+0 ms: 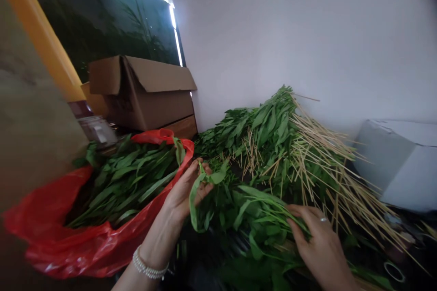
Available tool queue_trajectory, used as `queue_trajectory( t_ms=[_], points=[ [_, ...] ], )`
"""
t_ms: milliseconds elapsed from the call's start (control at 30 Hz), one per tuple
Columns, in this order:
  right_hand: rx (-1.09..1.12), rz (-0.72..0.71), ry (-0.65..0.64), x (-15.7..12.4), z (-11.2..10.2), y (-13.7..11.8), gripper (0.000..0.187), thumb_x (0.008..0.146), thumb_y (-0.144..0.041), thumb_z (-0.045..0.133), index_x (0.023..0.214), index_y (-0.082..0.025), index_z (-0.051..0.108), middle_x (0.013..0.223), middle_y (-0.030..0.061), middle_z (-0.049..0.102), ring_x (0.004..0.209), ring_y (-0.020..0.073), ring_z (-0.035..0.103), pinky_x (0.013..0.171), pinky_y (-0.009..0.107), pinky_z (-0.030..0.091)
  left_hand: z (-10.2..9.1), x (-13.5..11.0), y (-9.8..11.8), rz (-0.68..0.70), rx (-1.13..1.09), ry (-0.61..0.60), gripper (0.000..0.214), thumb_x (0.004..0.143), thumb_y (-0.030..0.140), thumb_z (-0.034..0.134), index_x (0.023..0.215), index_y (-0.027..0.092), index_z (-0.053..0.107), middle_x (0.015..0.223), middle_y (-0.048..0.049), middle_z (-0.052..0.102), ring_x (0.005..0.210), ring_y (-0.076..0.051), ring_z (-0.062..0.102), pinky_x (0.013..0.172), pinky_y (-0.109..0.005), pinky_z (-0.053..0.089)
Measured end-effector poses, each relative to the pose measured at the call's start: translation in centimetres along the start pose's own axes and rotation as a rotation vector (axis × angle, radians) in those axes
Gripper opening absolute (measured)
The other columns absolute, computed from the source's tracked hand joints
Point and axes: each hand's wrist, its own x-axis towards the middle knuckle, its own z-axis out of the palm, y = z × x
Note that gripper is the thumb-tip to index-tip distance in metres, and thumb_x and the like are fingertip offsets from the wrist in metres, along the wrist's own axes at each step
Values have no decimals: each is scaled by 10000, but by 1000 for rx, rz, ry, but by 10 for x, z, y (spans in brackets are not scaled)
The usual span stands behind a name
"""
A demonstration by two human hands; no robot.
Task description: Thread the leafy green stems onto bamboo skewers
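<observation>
My left hand [186,191], with a bead bracelet on the wrist, pinches a long green leaf [201,186] between thumb and fingers, just right of a red plastic bag [85,245]. My right hand [319,245], wearing a ring, is closed on a bunch of leafy stems [262,211] lying in front of me. Behind both hands rises a large pile of skewered greens [273,141], whose bamboo sticks [337,177] fan out to the right.
The red bag holds several loose green leaves [126,177]. Open cardboard boxes [143,91] stand at the back left before a dark panel. A grey box [403,163] sits at the right against the white wall. A glass jar [99,129] stands at the left.
</observation>
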Motion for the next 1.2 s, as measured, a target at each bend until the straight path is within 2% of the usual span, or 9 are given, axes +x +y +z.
queue_trajectory(
  t_ms=[167, 333, 433, 500, 667, 733, 933, 1100, 1200],
  points=[
    [-3, -24, -96, 5, -9, 14, 118, 807, -308, 587, 875, -298, 683, 698, 20, 688, 594, 221, 638, 593, 349, 478, -4, -20, -1, -121, -96, 39, 68, 908, 203, 539, 902, 189, 605, 789, 11, 620, 680, -91, 617, 665, -230, 527],
    [293, 439, -170, 37, -44, -12, 236, 725, -452, 627, 849, -264, 696, 819, 38, 725, 760, 260, 679, 620, 352, 531, -4, -32, 1, -210, -243, 99, 110, 954, 188, 475, 925, 183, 582, 731, 38, 628, 625, -81, 645, 604, -209, 524],
    [439, 620, -90, 55, -62, -27, 291, 624, -482, 690, 781, -238, 693, 866, 64, 727, 769, 267, 675, 588, 342, 538, -1, -36, 1, -252, -294, 190, 186, 980, 152, 401, 916, 168, 575, 685, 44, 635, 571, -83, 655, 521, -190, 507],
    [511, 654, -49, 61, -67, -33, 288, 602, -469, 710, 774, -239, 690, 862, 65, 727, 732, 253, 669, 553, 327, 532, -1, -36, -1, -274, -292, 235, 207, 979, 133, 387, 899, 153, 577, 667, 35, 648, 548, -93, 660, 490, -189, 503],
    [598, 695, -182, 63, -65, -34, 422, 638, -494, 701, 968, -233, 667, 626, 20, 660, 637, 234, 647, 473, 294, 490, -6, -35, -12, -339, -302, 250, 212, 957, 145, 450, 798, 107, 585, 627, -4, 657, 501, -96, 644, 509, -187, 520],
    [652, 721, -150, 62, -62, -32, 440, 667, -505, 687, 1011, -233, 647, 681, 27, 674, 611, 214, 632, 467, 290, 484, -11, -33, -16, -338, -281, 221, 171, 918, 111, 508, 765, 111, 584, 620, 2, 644, 503, -87, 634, 532, -179, 519],
    [806, 776, -191, 68, -54, -28, 469, 661, -477, 739, 1047, -229, 642, 871, 65, 709, 687, 222, 656, 558, 326, 524, -23, -31, -19, 40, 318, 14, 151, 902, 258, 546, 833, 151, 627, 685, -14, 628, 606, -130, 625, 638, -251, 534],
    [923, 804, -153, 76, -47, -40, 452, 660, -472, 751, 1020, -215, 661, 884, 76, 717, 692, 230, 667, 566, 342, 529, -27, -61, -46, 202, 536, -51, 183, 893, 360, 544, 935, 220, 655, 752, -14, 642, 721, -163, 617, 643, -259, 506],
    [935, 764, -178, 72, -38, -49, 438, 683, -477, 737, 1019, -206, 665, 890, 78, 717, 718, 234, 674, 562, 334, 526, -31, -77, -79, 594, 1313, -524, 146, 896, 328, 539, 947, 302, 673, 817, -34, 663, 741, -189, 619, 640, -302, 513]
  ],
)
